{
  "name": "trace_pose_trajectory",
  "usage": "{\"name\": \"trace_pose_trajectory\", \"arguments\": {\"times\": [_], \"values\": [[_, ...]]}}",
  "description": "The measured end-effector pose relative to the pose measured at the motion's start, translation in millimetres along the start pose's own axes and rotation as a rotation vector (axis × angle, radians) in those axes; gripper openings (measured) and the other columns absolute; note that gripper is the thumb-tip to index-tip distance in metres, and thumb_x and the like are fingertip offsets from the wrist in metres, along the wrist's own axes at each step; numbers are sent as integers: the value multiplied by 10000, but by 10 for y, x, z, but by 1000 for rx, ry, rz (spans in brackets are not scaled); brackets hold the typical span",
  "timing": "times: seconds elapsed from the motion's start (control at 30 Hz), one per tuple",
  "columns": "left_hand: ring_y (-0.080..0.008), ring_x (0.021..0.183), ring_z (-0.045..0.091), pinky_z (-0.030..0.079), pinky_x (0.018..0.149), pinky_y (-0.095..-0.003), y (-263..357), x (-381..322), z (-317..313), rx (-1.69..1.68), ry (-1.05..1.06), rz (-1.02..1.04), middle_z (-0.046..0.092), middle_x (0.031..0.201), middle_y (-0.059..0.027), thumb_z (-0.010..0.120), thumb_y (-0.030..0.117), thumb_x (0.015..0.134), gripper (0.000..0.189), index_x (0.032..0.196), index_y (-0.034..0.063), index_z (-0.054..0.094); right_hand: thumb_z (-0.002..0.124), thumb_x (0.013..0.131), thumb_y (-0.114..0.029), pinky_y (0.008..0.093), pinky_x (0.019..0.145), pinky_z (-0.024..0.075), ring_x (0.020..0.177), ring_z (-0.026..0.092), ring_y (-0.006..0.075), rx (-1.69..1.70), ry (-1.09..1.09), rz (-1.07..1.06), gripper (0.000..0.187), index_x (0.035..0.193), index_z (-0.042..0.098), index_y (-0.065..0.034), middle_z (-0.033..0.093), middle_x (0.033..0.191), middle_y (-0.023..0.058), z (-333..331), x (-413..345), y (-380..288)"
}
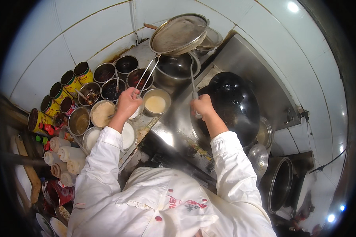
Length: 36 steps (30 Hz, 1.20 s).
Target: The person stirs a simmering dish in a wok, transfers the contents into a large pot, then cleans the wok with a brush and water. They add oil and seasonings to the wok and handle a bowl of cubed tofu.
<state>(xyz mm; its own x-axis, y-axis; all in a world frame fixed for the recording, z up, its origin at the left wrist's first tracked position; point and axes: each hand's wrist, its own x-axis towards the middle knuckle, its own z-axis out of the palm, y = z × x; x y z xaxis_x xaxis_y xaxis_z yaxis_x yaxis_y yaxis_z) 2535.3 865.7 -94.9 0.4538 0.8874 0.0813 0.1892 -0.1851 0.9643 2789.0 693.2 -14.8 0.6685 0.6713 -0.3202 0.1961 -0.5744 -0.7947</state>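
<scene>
My left hand (127,102) grips the double-wire handle of a large round fine-mesh strainer (179,34), raised above the back of the counter. Under the strainer stands a deep stainless-steel pot (173,79), its inside dark. My right hand (204,107) is closed around the handle of a steel ladle (193,78). The ladle's far end reaches into the pot, where its bowl cannot be made out. To the right of that hand sits a black wok (243,109) on the range. A steel bowl of pale yellow liquid (155,104) is between my hands.
Metal bowls of dark sauces (104,73) and pale powder (102,113) crowd the left counter, with yellow-labelled cans (71,83) and squeeze bottles (69,154) alongside. At right are a perforated skimmer (258,160) and a large steel pot (280,185). A tiled wall (101,23) bounds the back.
</scene>
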Motion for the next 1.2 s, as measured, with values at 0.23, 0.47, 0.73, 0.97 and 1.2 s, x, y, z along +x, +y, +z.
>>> {"name": "trace_pose_trajectory", "arguments": {"times": [0.23, 0.47, 0.73, 0.97, 1.2], "values": [[-138, 644, 525, 446, 619, -295, 11, -67, -101, 98, 44, 1, 563, 697, -45, 714, 106, 670, 309, 953, 14, 632, 528, 872, -73, 251, 405, 402, 488, 541, 135, 1045, -324, 347, 96, 880, 536, 22, 549, 637, 49, 47, 277, -260], [-231, 669, 590, 479, 652, -338, 73, -44, -139, 235, 83, -12, 607, 731, -93, 727, 134, 662, 312, 939, 28, 628, 483, 928, -132, 199, 381, 401, 464, 520, 83, 1474, -407, 362, 240, 1010, 446, 91, 533, 638, 4, -26, 77, -575], [-266, 730, 638, 506, 689, -368, -7, 23, -12, 273, 125, -10, 641, 768, -114, 722, 144, 649, 339, 962, 33, 653, 470, 936, -142, 207, 375, 402, 447, 492, 89, 1600, -585, 293, 299, 1045, 431, 134, 490, 611, -3, -523, -330, -706], [-323, 814, 661, 512, 735, -408, -171, 28, 238, 330, 117, -30, 677, 830, -156, 724, 146, 669, 323, 963, 31, 656, 496, 933, -180, 239, 405, 401, 477, 495, 112, 1719, -645, 209, 331, 1065, 482, 123, 526, 663, 1, -1124, -917, -474], [-386, 1027, 639, 513, 850, -469, -103, -14, 657, 596, 21, -86, 686, 1052, -197, 712, 174, 764, 323, 1042, 32, 628, 473, 951, -177, 220, 408, 413, 487, 509, 100, 1676, -521, 114, 418, 1143, 463, 194, 541, 730, 24, -1601, -1627, 189]]}}
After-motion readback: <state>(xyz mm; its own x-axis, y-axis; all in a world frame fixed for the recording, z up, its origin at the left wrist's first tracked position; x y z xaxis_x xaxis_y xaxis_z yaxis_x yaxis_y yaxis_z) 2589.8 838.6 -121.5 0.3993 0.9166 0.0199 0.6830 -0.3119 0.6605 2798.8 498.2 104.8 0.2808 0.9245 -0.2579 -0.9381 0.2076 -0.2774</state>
